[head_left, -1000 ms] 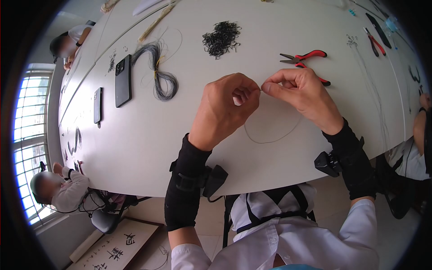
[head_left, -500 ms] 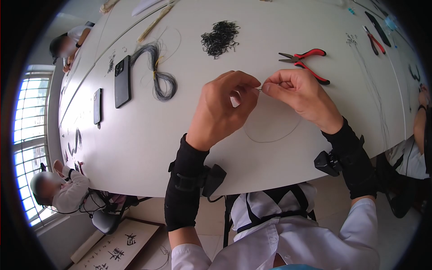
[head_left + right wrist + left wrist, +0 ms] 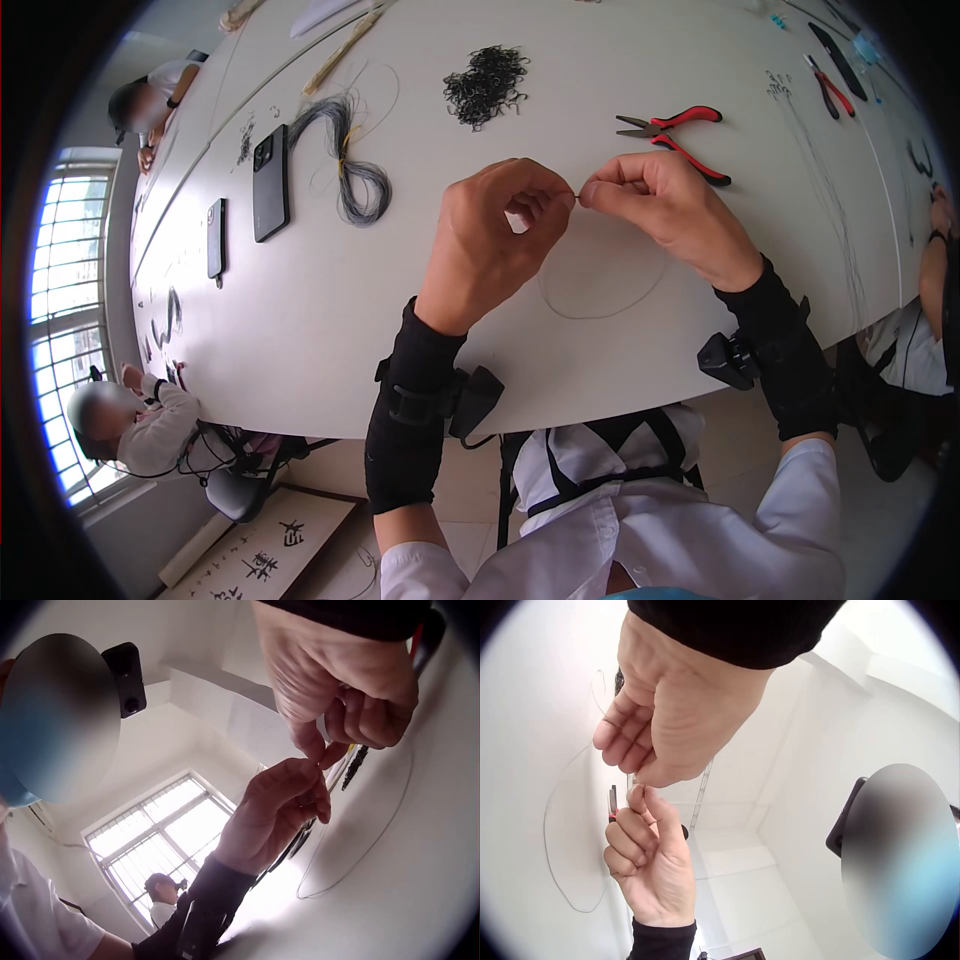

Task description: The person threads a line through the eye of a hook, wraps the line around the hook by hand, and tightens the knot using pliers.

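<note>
Both hands meet fingertip to fingertip above the white table (image 3: 480,360). My left hand (image 3: 495,245) pinches between thumb and index finger. Facing it, my right hand (image 3: 675,212) pinches the same way, its other fingers curled in. A tiny dark bit shows between the fingertips; I cannot tell what it is. From the hands a thin grey line (image 3: 600,317) hangs in a wide loop over the tabletop. The left wrist view shows the line (image 3: 545,832) bowing out beside both hands, and the right wrist view shows its lower bend (image 3: 352,868).
Red-handled pliers (image 3: 655,130) lie open beyond the right hand. A heap of small black hooks (image 3: 485,88) sits farther back. To the left are a bundle of grey line (image 3: 365,190) and two phones (image 3: 271,185). More pliers (image 3: 828,90) lie far right. Other people sit around.
The fingertips parted slightly, showing a small dark bit between them, then came close together again. Both hands keep their pinch, and the line loop hangs nearly as before.
</note>
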`<state>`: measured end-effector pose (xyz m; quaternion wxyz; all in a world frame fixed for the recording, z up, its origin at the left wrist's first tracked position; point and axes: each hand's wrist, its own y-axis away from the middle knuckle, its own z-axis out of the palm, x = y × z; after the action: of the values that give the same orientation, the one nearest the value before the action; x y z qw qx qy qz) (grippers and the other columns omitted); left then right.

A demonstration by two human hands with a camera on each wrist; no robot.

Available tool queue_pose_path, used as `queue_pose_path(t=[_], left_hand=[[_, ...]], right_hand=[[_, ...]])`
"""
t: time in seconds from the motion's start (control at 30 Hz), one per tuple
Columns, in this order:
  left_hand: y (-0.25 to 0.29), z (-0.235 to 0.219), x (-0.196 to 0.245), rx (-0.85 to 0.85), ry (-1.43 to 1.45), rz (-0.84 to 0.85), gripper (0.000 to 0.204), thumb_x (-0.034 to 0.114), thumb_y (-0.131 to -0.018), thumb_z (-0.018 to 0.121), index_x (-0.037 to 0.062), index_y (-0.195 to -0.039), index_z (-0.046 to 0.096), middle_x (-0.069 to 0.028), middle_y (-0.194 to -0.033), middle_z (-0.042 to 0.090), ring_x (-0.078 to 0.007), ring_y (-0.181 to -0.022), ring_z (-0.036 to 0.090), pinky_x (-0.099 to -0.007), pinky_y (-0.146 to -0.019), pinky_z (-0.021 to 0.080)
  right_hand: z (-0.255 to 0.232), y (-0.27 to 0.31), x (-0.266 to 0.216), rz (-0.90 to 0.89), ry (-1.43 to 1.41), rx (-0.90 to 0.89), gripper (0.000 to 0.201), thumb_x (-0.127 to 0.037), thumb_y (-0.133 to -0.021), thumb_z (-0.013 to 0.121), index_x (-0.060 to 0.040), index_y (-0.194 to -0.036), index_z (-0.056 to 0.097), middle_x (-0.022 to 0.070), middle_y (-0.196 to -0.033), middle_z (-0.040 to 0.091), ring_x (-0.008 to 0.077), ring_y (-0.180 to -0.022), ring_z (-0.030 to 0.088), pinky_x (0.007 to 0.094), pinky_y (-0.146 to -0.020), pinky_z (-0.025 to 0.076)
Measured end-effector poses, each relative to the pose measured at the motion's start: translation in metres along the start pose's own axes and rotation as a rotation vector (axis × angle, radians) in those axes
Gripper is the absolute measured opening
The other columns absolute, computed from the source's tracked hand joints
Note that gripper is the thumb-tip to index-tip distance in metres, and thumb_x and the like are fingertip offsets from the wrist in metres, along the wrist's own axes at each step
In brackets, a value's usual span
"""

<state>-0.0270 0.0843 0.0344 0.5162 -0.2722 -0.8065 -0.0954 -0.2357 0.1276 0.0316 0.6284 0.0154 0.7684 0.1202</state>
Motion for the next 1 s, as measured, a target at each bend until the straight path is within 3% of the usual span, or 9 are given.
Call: queue_pose_path(t=[0.43,0.53,0.7,0.8,0.93,1.0], left_hand=[[-0.003,-0.001,0.0,0.028,-0.115,0.174,0.011,0.001,-0.086,0.071,-0.001,-0.097,0.072,-0.0083,-0.088,0.071,-0.0162,-0.084,0.068,-0.028,-0.076,0.055],[-0.002,0.004,-0.003,0.036,-0.098,0.177,0.011,0.001,-0.082,0.071,0.0001,-0.093,0.071,-0.01,-0.082,0.068,-0.0216,-0.076,0.067,-0.0312,-0.069,0.053],[-0.002,0.004,-0.005,0.05,-0.037,0.136,0.009,-0.001,-0.081,0.071,-0.0003,-0.089,0.072,-0.0097,-0.08,0.069,-0.0202,-0.074,0.067,-0.0308,-0.071,0.054],[-0.001,0.002,-0.006,0.036,0.031,0.047,0.008,-0.001,-0.084,0.072,-0.0018,-0.092,0.072,-0.0077,-0.086,0.072,-0.0152,-0.079,0.068,-0.0288,-0.078,0.055],[0.001,0.0,-0.002,0.012,0.089,-0.038,0.007,-0.001,-0.087,0.073,-0.0031,-0.094,0.072,-0.0058,-0.089,0.073,-0.0116,-0.083,0.068,-0.0273,-0.084,0.055],[0.001,0.003,-0.003,0.04,0.158,-0.043,0.007,0.0,-0.085,0.072,-0.0029,-0.091,0.072,-0.0055,-0.083,0.072,-0.0112,-0.078,0.069,-0.0265,-0.079,0.055]], right_hand=[[0.0,-0.002,0.004,0.014,-0.056,-0.02,0.023,-0.019,-0.095,0.067,0.0031,-0.093,0.071,-0.005,-0.073,0.058,0.0025,-0.066,0.048,0.0192,-0.06,0.04],[0.0,-0.002,0.005,0.02,-0.052,-0.027,0.022,-0.019,-0.095,0.067,0.0033,-0.094,0.071,-0.0051,-0.073,0.057,0.0023,-0.065,0.048,0.0189,-0.059,0.039],[0.001,-0.001,0.002,-0.02,-0.011,-0.03,0.022,-0.019,-0.097,0.067,0.0031,-0.096,0.071,-0.0052,-0.073,0.057,0.0019,-0.065,0.048,0.0193,-0.058,0.039],[-0.007,0.003,-0.01,0.047,0.02,-0.063,0.02,-0.02,-0.098,0.066,0.0001,-0.097,0.07,-0.0054,-0.082,0.062,0.0004,-0.075,0.052,0.0184,-0.067,0.042],[-0.007,0.0,-0.001,-0.046,0.016,-0.055,0.021,-0.023,-0.099,0.065,-0.0024,-0.097,0.069,-0.0084,-0.076,0.056,-0.0008,-0.068,0.046,0.0186,-0.06,0.035],[-0.006,0.002,-0.007,-0.047,0.002,-0.037,0.022,-0.025,-0.1,0.064,-0.0033,-0.098,0.069,-0.0093,-0.075,0.054,-0.001,-0.067,0.044,0.0187,-0.058,0.034]])
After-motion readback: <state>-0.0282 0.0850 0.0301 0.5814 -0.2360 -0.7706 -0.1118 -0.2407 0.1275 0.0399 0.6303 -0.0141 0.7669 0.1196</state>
